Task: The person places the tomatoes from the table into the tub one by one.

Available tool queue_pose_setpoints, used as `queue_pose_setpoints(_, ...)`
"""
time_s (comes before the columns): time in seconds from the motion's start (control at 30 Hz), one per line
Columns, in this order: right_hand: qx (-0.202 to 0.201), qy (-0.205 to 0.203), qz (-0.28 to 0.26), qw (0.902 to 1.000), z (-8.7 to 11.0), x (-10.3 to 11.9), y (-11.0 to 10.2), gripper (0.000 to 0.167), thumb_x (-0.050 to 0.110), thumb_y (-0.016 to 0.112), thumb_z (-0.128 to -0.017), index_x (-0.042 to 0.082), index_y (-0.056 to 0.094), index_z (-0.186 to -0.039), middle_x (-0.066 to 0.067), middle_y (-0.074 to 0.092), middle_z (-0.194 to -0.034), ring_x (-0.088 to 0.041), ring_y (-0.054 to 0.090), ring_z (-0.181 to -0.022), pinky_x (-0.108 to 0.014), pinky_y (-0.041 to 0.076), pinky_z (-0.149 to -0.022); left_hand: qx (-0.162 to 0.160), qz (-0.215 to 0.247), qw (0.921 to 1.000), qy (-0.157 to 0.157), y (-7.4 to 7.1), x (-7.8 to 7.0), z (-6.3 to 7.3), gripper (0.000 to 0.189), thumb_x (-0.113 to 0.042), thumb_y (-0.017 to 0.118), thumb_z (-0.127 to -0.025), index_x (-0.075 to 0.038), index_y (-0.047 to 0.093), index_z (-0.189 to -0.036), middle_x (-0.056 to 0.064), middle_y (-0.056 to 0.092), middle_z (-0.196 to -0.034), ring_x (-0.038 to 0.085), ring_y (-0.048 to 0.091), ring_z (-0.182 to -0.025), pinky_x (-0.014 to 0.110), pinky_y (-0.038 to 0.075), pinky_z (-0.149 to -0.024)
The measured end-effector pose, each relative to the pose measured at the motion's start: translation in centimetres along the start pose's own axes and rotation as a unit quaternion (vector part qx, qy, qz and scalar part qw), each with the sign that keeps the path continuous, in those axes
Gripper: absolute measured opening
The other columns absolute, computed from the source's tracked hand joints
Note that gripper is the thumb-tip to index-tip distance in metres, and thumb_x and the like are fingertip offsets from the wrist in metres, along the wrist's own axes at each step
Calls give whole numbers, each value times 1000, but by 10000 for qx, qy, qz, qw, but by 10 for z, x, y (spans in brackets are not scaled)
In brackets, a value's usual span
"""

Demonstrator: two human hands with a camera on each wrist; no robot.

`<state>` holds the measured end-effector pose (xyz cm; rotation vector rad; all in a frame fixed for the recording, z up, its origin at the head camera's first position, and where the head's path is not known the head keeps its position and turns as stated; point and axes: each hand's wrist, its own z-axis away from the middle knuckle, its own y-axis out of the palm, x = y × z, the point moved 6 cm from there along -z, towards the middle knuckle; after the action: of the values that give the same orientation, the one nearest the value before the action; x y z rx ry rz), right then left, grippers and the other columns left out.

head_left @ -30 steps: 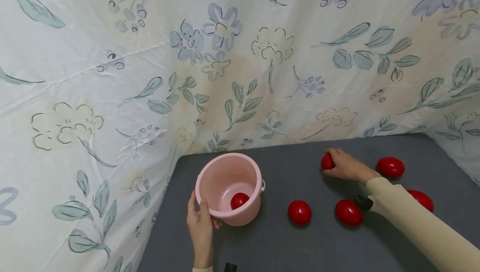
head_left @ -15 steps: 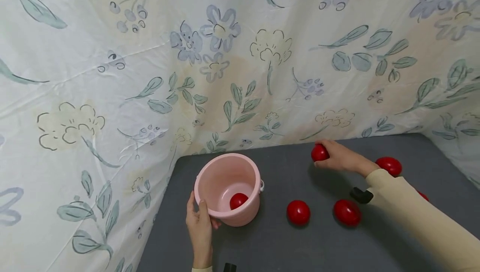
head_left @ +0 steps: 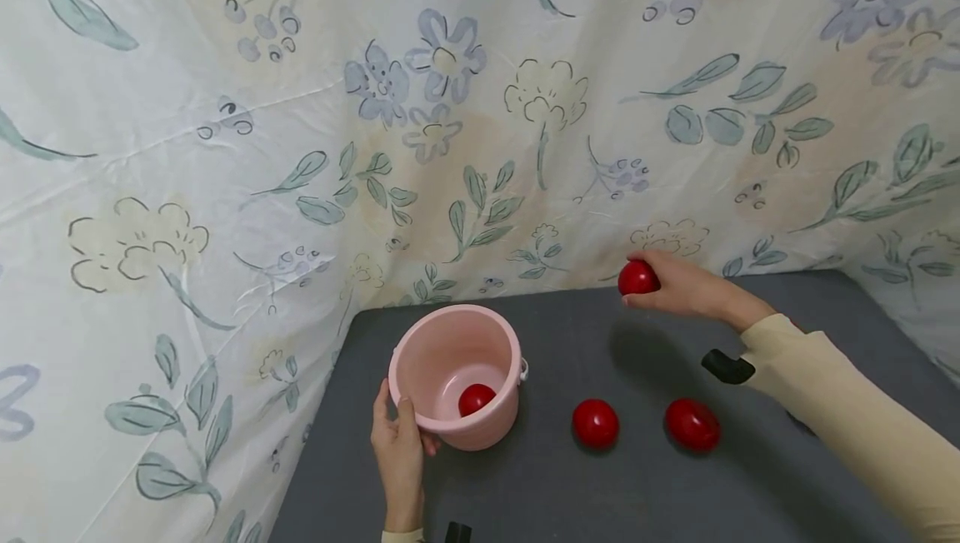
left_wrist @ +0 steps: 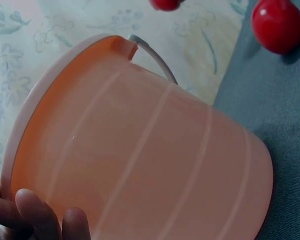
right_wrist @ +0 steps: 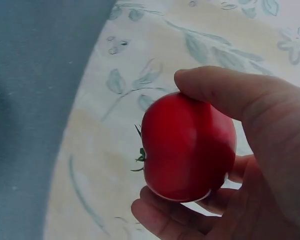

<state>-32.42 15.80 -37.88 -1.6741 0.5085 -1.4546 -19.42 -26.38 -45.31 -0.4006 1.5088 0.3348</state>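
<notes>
1. Grip of the right hand [head_left: 678,286], head view: thumb and fingers grasp a red tomato [head_left: 637,277], raised clear of the gray surface [head_left: 547,485] and well right of the pink bucket [head_left: 491,433].
2. Same view, risks: a drop seems likeliest, since round, glossy skin could slide away if the fingers loosen. A sinking cream sleeve [head_left: 847,418] could also nudge the loose red fruit [head_left: 692,425] just beside it and set it rolling.
3. Same view, pose: the right arm reaches in from the lower right, its hand pointing left. The left hand [head_left: 397,451] comes up from below and clasps the bucket's near-left rim; another red fruit [head_left: 476,398] lies inside.
4. Left wrist view: the bucket is held from one side, so a hard pull there could tip it; any present tilt is hard to judge. Fingertips [left_wrist: 37,212] touch its outer wall near the rim.
5. Right wrist view: uneven squeezing could twist the tomato out toward its unsupported calyx [right_wrist: 141,155] end. The thumb [right_wrist: 215,90] presses one side; fingers curl around the opposite one.
</notes>
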Motion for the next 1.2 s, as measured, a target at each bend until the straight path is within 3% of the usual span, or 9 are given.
queue_pose_setpoints(0.23, 74, -90, 99, 9999, -2, 23, -20, 75, 36, 81, -84, 5, 43, -141, -20, 56, -133, -38, 57, -113, -42, 62, -77, 25, -28, 10000, -19, -1, 0, 0, 55, -17, 48, -106, -8, 31, -157, -3, 50, -47, 12, 47, -34, 25, 46, -42)
queue_pose_setpoints(0.5, 88, -181, 262, 9995, -7, 50, -37, 77, 35, 80, -84, 3, 43, -143, -21, 54, -135, -40, 56, -116, -44, 62, -78, 29, -80, 10000, -8, -4, 0, -1, 56, -18, 48, -106, -7, 30, -157, -4, 50, -47, 11, 47, -34, 26, 46, -42)
queue_pose_setpoints(0.9, 226, -319, 156, 9991, -25, 75, -27, 76, 32, 82, -82, 5, 44, -142, -19, 55, -137, -38, 57, -117, -45, 62, -81, 61, -51, 10000, 42, -5, 1, -3, 54, -16, 48, -105, -6, 32, -156, -5, 50, -47, 10, 46, -35, 25, 46, -42)
queue_pose_setpoints(1.2, 397, -584, 24, 9975, -41, 101, -9, 77, 32, 84, -79, 8, 45, -142, -15, 57, -135, -35, 57, -116, -42, 62, -80, 77, -109, 9999, -6, -4, 1, -5, 54, -12, 48, -105, -6, 32, -156, -4, 50, -47, 9, 46, -34, 25, 46, -42)
